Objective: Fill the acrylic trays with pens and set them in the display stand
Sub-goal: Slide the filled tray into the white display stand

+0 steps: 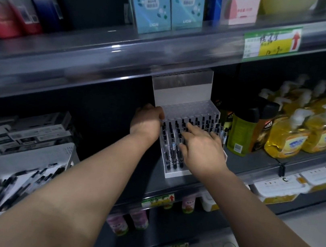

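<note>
One view only, head cam.

Progress, my read: past halfway, not done. Front rows of the stand (pixel 184 88) are loaded w/ pens (pixel 171 137), black ends up. The rear tier (pixel 189 108) shows only bare holes, so that part is left to fill. Can't tell where one tray ends and the next starts: clear acrylic plus blur. The stand is already on the shelf (pixel 150 176), tucked under the lip of the shelf above.

Hands:
- left hand (pixel 148 119): fingers curled round the stand's left edge, gripping it; looks like steadying.
- right hand (pixel 200 148): fingers spread and relaxed, index fwd, lying on top of the pens in the mid rows. Holds nothing as far as I can see. Prob. pressing or levelling them.

Containers:
- stand: pens upright in holes, front and mid rows dense, right side partly hidden by the right hand.
- basket (pixel 32 158), white, lower left: loose pens (pixel 22 182) in a heap, plenty of stock, exact count n/a (blur).

Neighbours: dark and green bottles (pixel 240 135) just beside the stand's right wall, yellow soap bottles (pixel 289 138) further right.
</note>
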